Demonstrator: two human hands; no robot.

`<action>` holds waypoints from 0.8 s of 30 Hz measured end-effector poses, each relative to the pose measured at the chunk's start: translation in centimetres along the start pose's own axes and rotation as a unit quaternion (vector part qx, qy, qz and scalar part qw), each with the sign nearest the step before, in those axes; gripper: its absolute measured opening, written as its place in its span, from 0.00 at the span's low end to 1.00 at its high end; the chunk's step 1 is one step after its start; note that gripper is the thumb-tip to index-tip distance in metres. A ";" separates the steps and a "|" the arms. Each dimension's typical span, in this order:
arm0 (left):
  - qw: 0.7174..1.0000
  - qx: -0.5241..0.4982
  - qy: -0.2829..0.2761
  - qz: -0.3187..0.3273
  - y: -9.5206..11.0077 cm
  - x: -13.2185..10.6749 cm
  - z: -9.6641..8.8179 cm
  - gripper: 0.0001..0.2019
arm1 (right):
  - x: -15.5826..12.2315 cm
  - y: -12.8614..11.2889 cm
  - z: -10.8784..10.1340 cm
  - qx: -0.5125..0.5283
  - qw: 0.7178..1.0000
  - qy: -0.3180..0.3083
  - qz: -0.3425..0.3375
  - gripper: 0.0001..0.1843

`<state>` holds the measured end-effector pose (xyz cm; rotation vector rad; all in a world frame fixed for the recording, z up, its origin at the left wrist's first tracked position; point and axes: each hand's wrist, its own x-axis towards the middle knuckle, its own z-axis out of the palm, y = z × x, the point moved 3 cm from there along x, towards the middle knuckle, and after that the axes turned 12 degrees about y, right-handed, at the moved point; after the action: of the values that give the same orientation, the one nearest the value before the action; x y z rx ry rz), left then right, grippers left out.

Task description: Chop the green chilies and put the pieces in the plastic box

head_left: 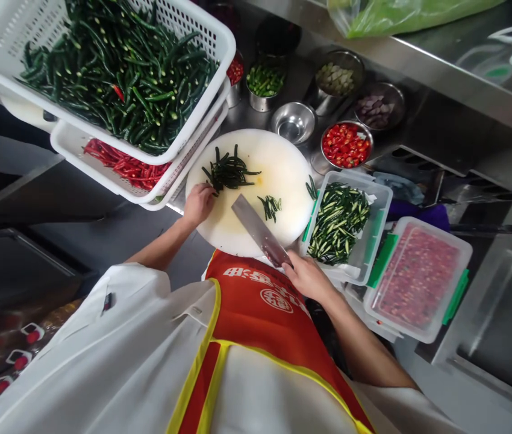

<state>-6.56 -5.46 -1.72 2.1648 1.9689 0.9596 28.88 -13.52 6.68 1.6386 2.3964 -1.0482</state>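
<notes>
A round white cutting board (pixel 222 232) lies in front of me. My right hand (pixel 306 276) is wrapped round the handle of a cleaver (pixel 258 229), whose broad blade lies over the board's near part. At the board's left edge, my left hand (pixel 199 204) has its fingers curled at the near end of a pile of whole green chilies (pixel 231 172); the fingertips seem closed on a chili, though they are partly hidden. Right of the blade is a small group of cut green chili strips (pixel 270 207). A few more pieces rest at the board's right edge.
White baskets hold green chilies (pixel 147 84) and red chilies (pixel 124 163) at left. To the right stand a plastic tub of cut green chilies (pixel 340 223) and a lidded tub (pixel 418 280). Behind the board are an empty steel bowl (pixel 294 122) and chopped red chilies (pixel 346 144).
</notes>
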 end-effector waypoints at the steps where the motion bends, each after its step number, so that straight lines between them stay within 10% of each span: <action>1: 1.000 0.014 -0.003 -0.001 -0.8 0.3 -0.3 0.13 | -0.1 0.0 0.1 0.004 1.000 -0.009 -0.006 0.09; 5: 0.997 0.006 -0.061 0.052 -0.8 0.3 -0.1 0.12 | 0.2 1.2 0.0 0.007 0.999 0.008 0.035 0.10; 14: 0.982 -0.098 -0.092 0.131 6.8 -5.5 2.5 0.11 | 0.5 0.5 -1.0 -0.010 0.997 0.045 0.063 0.10; 24: 0.973 -0.127 -0.129 0.142 6.8 -4.8 2.0 0.12 | 0.0 -1.1 -1.1 -0.030 0.999 -0.011 0.015 0.08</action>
<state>0.38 -10.38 -2.23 2.3200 1.3688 0.8530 28.24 -13.12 8.06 1.6294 2.3579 -0.9754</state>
